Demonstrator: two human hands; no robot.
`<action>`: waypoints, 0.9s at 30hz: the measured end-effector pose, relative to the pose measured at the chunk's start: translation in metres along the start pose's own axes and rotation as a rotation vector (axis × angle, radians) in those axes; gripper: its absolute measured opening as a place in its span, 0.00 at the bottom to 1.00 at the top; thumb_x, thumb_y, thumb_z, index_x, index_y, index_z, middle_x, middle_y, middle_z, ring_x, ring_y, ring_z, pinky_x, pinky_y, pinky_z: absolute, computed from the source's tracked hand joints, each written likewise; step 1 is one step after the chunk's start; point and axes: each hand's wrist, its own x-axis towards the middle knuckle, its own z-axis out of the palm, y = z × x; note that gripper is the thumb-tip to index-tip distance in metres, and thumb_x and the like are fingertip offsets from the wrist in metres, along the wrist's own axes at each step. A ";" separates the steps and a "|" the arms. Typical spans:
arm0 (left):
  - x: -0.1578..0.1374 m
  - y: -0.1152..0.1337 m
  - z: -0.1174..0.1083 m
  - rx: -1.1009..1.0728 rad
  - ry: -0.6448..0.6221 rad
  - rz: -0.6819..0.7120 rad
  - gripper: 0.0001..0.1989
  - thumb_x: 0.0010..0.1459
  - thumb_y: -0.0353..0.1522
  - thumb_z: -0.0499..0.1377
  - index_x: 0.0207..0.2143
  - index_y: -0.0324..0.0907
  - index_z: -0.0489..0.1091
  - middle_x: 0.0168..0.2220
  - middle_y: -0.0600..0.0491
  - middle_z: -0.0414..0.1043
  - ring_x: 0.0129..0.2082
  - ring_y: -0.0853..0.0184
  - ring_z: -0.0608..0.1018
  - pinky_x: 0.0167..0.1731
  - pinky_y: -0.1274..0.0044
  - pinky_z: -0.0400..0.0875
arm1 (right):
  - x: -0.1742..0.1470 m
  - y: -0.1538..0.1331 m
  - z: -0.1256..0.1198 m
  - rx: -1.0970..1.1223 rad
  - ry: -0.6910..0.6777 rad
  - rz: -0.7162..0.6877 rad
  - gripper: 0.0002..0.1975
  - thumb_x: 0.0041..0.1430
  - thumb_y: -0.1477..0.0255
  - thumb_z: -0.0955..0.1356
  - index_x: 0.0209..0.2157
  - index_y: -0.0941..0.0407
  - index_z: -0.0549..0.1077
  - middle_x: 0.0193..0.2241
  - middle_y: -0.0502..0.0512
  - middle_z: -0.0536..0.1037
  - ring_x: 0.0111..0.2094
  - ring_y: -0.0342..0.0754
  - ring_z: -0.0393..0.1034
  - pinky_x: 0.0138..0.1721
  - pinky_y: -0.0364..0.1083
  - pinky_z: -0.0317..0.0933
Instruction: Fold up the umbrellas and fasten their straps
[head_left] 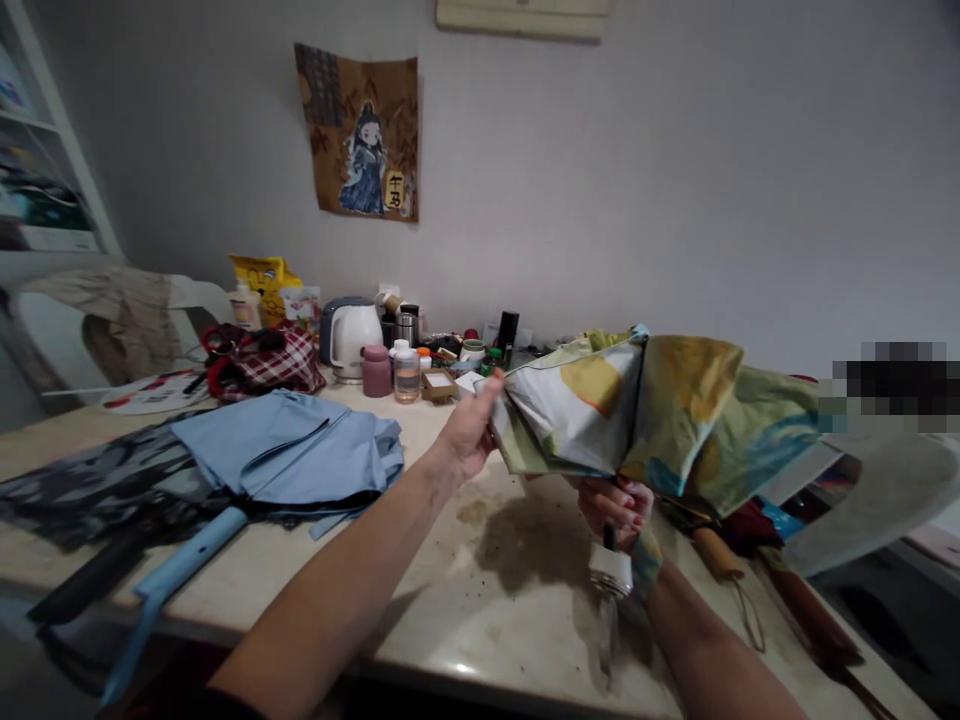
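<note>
A patterned umbrella (585, 395) in white, yellow, green and blue hangs over the table, its canopy partly folded in loose pleats. My left hand (474, 432) pinches the canopy's left edge, its fingers partly hidden behind the cloth. Below the canopy, my right hand (619, 505) is closed around the umbrella's shaft. The light-coloured handle (611, 572) points down toward me beneath that hand. To the left lies a folded light blue umbrella (289, 450), partly on top of a dark grey patterned umbrella (97, 475).
At the right are a wooden umbrella handle (718, 553) and a brown handle (814, 605). Along the back stand a white kettle (354, 340), a pink jar (376, 371) and a clear bottle (407, 376). A red plaid bag (266, 360) sits behind the blue umbrella.
</note>
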 end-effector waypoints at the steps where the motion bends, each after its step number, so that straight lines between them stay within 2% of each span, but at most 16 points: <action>1: 0.002 0.004 -0.002 0.037 0.019 0.073 0.22 0.33 0.36 0.74 0.31 0.40 0.71 0.28 0.52 0.76 0.28 0.66 0.76 0.29 0.76 0.70 | 0.000 0.000 0.000 -0.006 0.004 0.009 0.23 0.59 0.77 0.65 0.15 0.56 0.51 0.11 0.42 0.59 0.11 0.32 0.51 0.17 0.31 0.59; 3: 0.009 0.009 -0.008 0.067 0.121 0.243 0.22 0.28 0.25 0.73 0.30 0.39 0.70 0.26 0.56 0.74 0.25 0.70 0.74 0.29 0.79 0.69 | 0.001 0.001 0.000 -0.006 0.003 0.012 0.23 0.59 0.77 0.65 0.15 0.56 0.51 0.10 0.42 0.58 0.11 0.32 0.51 0.16 0.30 0.56; 5: 0.011 0.010 -0.013 0.010 0.242 0.361 0.20 0.32 0.24 0.72 0.29 0.39 0.68 0.24 0.59 0.71 0.24 0.75 0.72 0.28 0.82 0.67 | 0.002 0.002 0.000 -0.002 -0.006 -0.001 0.23 0.60 0.77 0.64 0.15 0.56 0.51 0.10 0.41 0.57 0.11 0.31 0.51 0.15 0.30 0.55; 6: 0.010 0.008 -0.015 -0.036 0.276 0.362 0.18 0.35 0.26 0.71 0.29 0.39 0.67 0.23 0.60 0.70 0.23 0.76 0.71 0.27 0.83 0.67 | 0.002 0.002 0.000 0.001 -0.012 -0.009 0.23 0.60 0.77 0.64 0.15 0.55 0.51 0.10 0.41 0.56 0.11 0.31 0.50 0.15 0.30 0.55; 8: 0.001 0.000 -0.015 -0.095 0.254 0.198 0.16 0.42 0.33 0.71 0.29 0.39 0.67 0.23 0.59 0.69 0.22 0.75 0.72 0.25 0.82 0.67 | 0.001 0.003 -0.001 0.004 -0.014 -0.024 0.23 0.60 0.77 0.64 0.15 0.55 0.51 0.10 0.40 0.55 0.11 0.32 0.50 0.15 0.30 0.56; 10: -0.012 -0.011 -0.012 -0.077 0.131 -0.078 0.18 0.45 0.41 0.70 0.30 0.39 0.68 0.24 0.55 0.71 0.21 0.72 0.73 0.23 0.79 0.68 | 0.001 0.003 0.000 0.004 0.000 -0.032 0.23 0.60 0.77 0.64 0.15 0.55 0.51 0.10 0.40 0.55 0.11 0.32 0.50 0.17 0.31 0.58; 12: -0.023 -0.018 -0.007 -0.018 0.008 -0.229 0.18 0.43 0.39 0.72 0.30 0.38 0.70 0.26 0.52 0.73 0.21 0.72 0.72 0.21 0.79 0.67 | 0.001 0.002 0.001 0.009 0.023 -0.045 0.22 0.60 0.78 0.64 0.15 0.55 0.51 0.11 0.40 0.54 0.13 0.33 0.52 0.19 0.31 0.60; 13: -0.026 -0.020 -0.004 0.000 -0.020 -0.216 0.17 0.41 0.35 0.73 0.29 0.37 0.71 0.26 0.52 0.73 0.20 0.73 0.71 0.20 0.80 0.66 | 0.001 0.001 0.003 0.020 0.031 -0.060 0.22 0.60 0.78 0.63 0.16 0.55 0.51 0.11 0.40 0.55 0.13 0.32 0.53 0.19 0.31 0.60; 15: -0.025 -0.017 0.000 -0.005 -0.031 -0.089 0.15 0.39 0.28 0.74 0.27 0.36 0.71 0.24 0.55 0.72 0.18 0.76 0.68 0.19 0.82 0.63 | 0.002 -0.002 0.006 0.058 0.024 -0.093 0.21 0.61 0.79 0.63 0.17 0.55 0.52 0.13 0.41 0.56 0.14 0.33 0.55 0.18 0.31 0.60; 16: -0.022 -0.015 0.001 -0.022 -0.026 -0.025 0.14 0.40 0.26 0.73 0.26 0.36 0.70 0.23 0.56 0.71 0.18 0.78 0.67 0.18 0.83 0.61 | 0.002 -0.004 0.008 0.083 0.009 -0.114 0.21 0.61 0.80 0.62 0.17 0.55 0.52 0.14 0.42 0.57 0.14 0.33 0.57 0.17 0.32 0.59; 18: -0.015 -0.014 0.002 -0.050 0.003 0.012 0.12 0.43 0.26 0.71 0.26 0.36 0.69 0.22 0.58 0.69 0.18 0.79 0.66 0.19 0.85 0.61 | 0.003 -0.008 0.011 0.132 -0.047 -0.151 0.20 0.60 0.82 0.62 0.16 0.55 0.53 0.14 0.43 0.59 0.14 0.34 0.59 0.15 0.33 0.58; 20: -0.009 -0.020 0.001 -0.043 0.062 -0.049 0.11 0.49 0.28 0.69 0.27 0.37 0.68 0.22 0.58 0.67 0.18 0.79 0.66 0.21 0.85 0.62 | 0.002 -0.012 0.012 0.148 -0.099 -0.171 0.20 0.58 0.83 0.62 0.16 0.55 0.54 0.14 0.43 0.60 0.14 0.35 0.60 0.15 0.34 0.60; 22: -0.006 -0.034 0.001 -0.005 0.105 -0.167 0.11 0.53 0.33 0.67 0.28 0.37 0.67 0.21 0.57 0.67 0.18 0.77 0.68 0.23 0.83 0.66 | 0.002 -0.013 0.013 0.157 -0.130 -0.176 0.19 0.56 0.84 0.63 0.15 0.56 0.55 0.14 0.43 0.61 0.14 0.35 0.60 0.16 0.35 0.62; 24: -0.004 -0.048 0.003 0.021 0.067 -0.321 0.13 0.55 0.37 0.65 0.28 0.37 0.67 0.22 0.52 0.70 0.20 0.71 0.71 0.24 0.77 0.70 | 0.002 -0.012 0.015 0.166 -0.128 -0.171 0.19 0.55 0.84 0.63 0.16 0.56 0.56 0.15 0.44 0.61 0.14 0.35 0.60 0.16 0.34 0.61; 26: -0.002 -0.057 0.007 0.014 0.032 -0.417 0.10 0.55 0.34 0.64 0.27 0.37 0.67 0.22 0.50 0.71 0.20 0.69 0.73 0.23 0.76 0.70 | 0.003 -0.011 0.017 0.162 -0.110 -0.147 0.19 0.57 0.83 0.62 0.16 0.56 0.55 0.15 0.44 0.61 0.14 0.35 0.60 0.15 0.33 0.60; 27: 0.000 -0.057 0.010 -0.001 0.034 -0.416 0.08 0.55 0.30 0.63 0.26 0.37 0.67 0.22 0.51 0.70 0.20 0.70 0.72 0.22 0.78 0.68 | 0.003 -0.010 0.018 0.147 -0.099 -0.129 0.19 0.58 0.82 0.62 0.16 0.56 0.55 0.15 0.44 0.61 0.14 0.34 0.60 0.15 0.33 0.59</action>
